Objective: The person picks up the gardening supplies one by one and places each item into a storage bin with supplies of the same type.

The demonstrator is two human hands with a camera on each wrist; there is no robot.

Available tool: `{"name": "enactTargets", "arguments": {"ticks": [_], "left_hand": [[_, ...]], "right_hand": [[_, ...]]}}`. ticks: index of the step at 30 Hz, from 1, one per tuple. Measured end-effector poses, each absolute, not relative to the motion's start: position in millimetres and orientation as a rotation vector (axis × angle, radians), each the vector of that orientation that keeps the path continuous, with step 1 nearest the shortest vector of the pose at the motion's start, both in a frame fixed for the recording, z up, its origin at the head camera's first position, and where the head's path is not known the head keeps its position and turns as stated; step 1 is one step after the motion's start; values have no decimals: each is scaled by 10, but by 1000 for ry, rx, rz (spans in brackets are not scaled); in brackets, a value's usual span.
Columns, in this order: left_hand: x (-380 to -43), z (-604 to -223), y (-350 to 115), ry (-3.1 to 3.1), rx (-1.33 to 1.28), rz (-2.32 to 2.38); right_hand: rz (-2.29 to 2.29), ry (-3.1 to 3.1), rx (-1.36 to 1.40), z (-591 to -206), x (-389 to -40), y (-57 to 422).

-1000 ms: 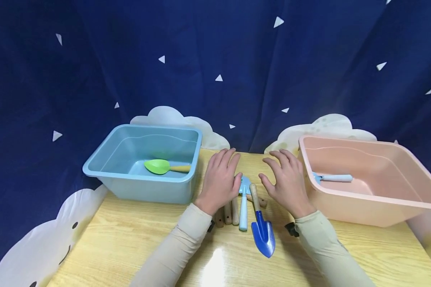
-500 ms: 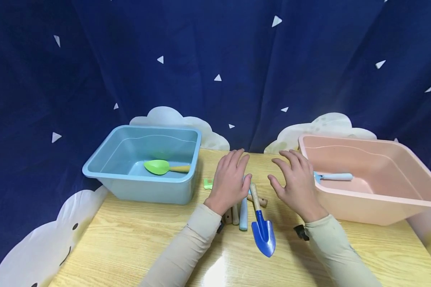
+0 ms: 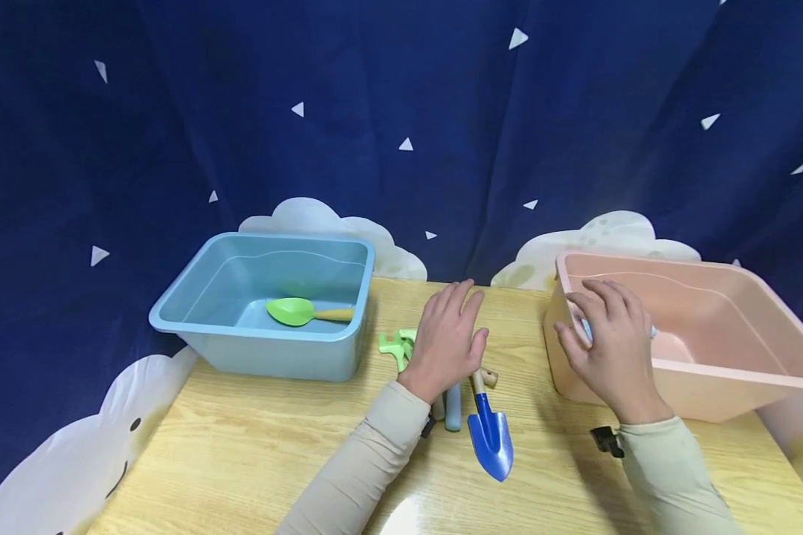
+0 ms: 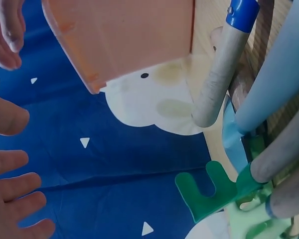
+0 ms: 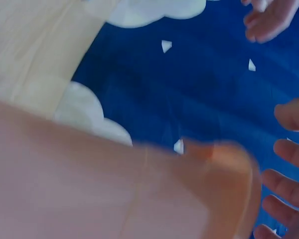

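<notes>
My left hand hovers over a cluster of small garden tools, fingers spread and holding nothing. Below it lie a blue trowel with a wooden handle, a light-blue handle and a green rake. The left wrist view shows a green fork-like head and several wooden handles close together. My right hand, also empty with fingers apart, is above the near left rim of the pink bin. Behind it, a tool with a light-blue handle inside the bin is mostly hidden.
A blue bin stands at the left, with a green trowel inside; its handle is yellow. Both bins rest on a wooden table. A dark blue curtain with white triangles and clouds hangs behind.
Both hands have moved right, the right one farther, from beside the pink bin to over its rim. The green rake has come into sight as the left hand uncovered it.
</notes>
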State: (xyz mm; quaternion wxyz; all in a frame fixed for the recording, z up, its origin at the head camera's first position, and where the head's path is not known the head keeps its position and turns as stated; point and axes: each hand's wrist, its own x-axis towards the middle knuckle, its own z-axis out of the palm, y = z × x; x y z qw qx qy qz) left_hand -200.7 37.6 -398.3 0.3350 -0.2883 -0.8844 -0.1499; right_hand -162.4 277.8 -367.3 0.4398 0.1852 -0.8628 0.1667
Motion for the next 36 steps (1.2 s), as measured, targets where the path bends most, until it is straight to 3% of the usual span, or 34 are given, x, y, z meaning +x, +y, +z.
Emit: {"name": "enactTargets", "arguments": {"ticks": [18,36], "left_hand": [[-2012,-4084,470,-2389,-787,-361],[-1776,-4248,326,-2418,-901,-344]], "right_hand": [[368,-2138,233,-3691,-1381,3676],[402,-2013,263,-4020,-1237,3922]]}}
